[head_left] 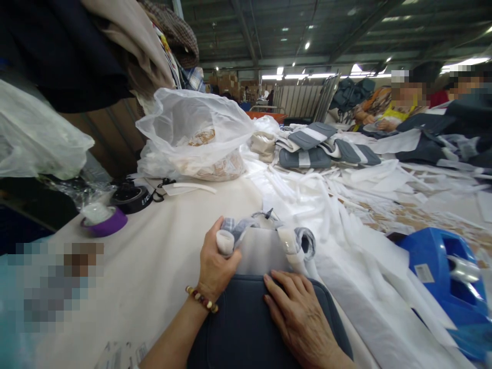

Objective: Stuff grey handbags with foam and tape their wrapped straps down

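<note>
A dark blue-grey bag (238,323) with a smooth padded flap lies in front of me on the cream cloth. My left hand (221,261), with a beaded bracelet at the wrist, is closed round a rolled strap (225,242) wrapped in white foam at the bag's far left corner. My right hand (298,307) lies flat on the flap, fingers stretched out and pointing away from me. Just beyond its fingertips, a second rolled strap (305,243) with white wrapping sits at the far right corner. Pale translucent sheeting (261,251) shows between the two straps.
At left are a purple tape roll (103,221) and a black tape roll (131,198). A clear plastic bag (196,133) stands behind them. White foam sheets (369,271) run along the right, beside a blue tape dispenser (442,271). Wrapped grey pieces (307,156) and a co-worker (388,110) are farther back.
</note>
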Tool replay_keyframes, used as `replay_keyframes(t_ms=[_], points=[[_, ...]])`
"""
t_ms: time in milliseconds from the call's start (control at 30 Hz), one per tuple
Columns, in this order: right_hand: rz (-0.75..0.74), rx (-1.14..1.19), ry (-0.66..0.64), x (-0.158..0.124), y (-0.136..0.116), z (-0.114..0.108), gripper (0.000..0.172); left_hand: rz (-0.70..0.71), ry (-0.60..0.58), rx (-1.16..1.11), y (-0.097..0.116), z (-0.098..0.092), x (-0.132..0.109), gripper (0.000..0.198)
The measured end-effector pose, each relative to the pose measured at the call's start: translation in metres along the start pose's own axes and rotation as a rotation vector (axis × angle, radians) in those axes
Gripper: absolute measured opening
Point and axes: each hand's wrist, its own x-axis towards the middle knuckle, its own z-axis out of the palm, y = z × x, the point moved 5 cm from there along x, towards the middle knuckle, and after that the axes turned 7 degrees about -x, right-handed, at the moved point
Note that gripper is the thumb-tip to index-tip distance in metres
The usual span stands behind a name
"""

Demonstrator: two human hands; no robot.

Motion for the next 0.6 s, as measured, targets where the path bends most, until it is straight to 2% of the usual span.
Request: replay_keyframes(t_ms=[100, 200, 267, 467, 533, 600], points=[[-0.002, 0.003, 0.005, 0.000, 0.000, -0.001, 0.026, -0.042, 0.045, -0.037, -0.001, -0.003, 0.000, 0.058], [-0.008, -0.013, -0.015, 0.002, -0.001, -0.002, 0.026, -0.194, 0.089, 0.006, -0.010, 0.000, 0.005, 0.061], [-0.015, -0.027, -0.073, 0.005, -0.001, -0.001, 0.026, -0.270, 0.098, 0.033, -0.017, 0.003, 0.008, 0.062], [-0.102, -0.082, -0.313, 0.026, -0.011, 0.011, 0.012, -0.282, 0.097, 0.064, -0.020, 0.007, 0.010, 0.058], [-0.125, -0.078, -0.359, 0.037, -0.014, 0.016, 0.013, -0.281, 0.094, 0.065, -0.019, 0.006, 0.009, 0.057], [-0.102, -0.058, -0.384, 0.048, -0.016, 0.020, 0.021, -0.279, 0.094, 0.064, -0.019, 0.006, 0.009, 0.057]])
